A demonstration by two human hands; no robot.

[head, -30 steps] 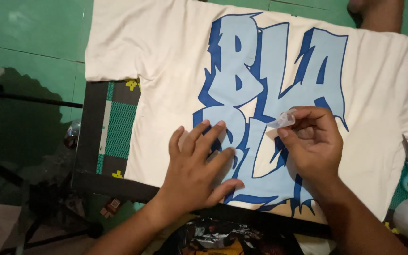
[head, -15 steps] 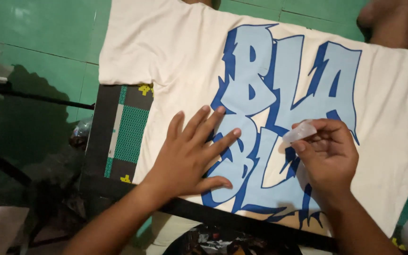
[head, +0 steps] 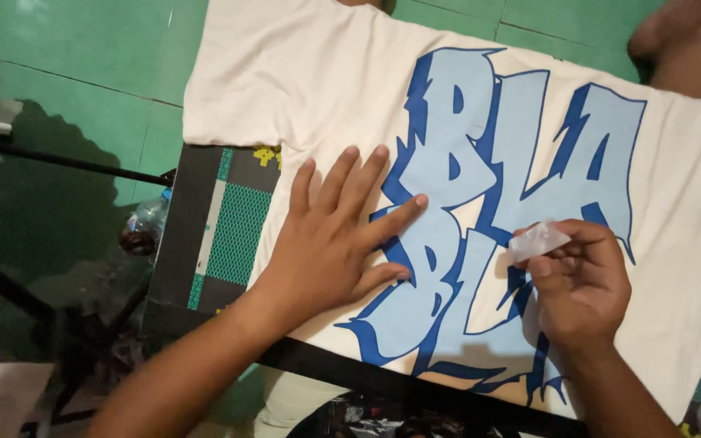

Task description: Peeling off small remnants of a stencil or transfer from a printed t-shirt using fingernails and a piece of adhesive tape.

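Observation:
A cream T-shirt (head: pixel 302 73) with a large light-blue and dark-blue graffiti print (head: pixel 513 162) lies spread flat over a dark platen (head: pixel 180 235). My left hand (head: pixel 330 239) rests flat on the shirt, fingers spread, at the left edge of the print. My right hand (head: pixel 582 284) hovers over the lower right of the print and pinches a small whitish translucent scrap (head: pixel 537 241) between thumb and fingers.
The platen has a green patterned panel (head: pixel 237 235) and sits on a black frame (head: pixel 58 158) over a green tiled floor (head: pixel 66 49). A plastic bottle (head: pixel 141 227) lies beside the platen. Another person's foot (head: pixel 683 40) stands at top right.
My left hand has slid left and up, flattening at the print's left edge. My right hand with the scrap has moved slightly right and down. The view has shifted.

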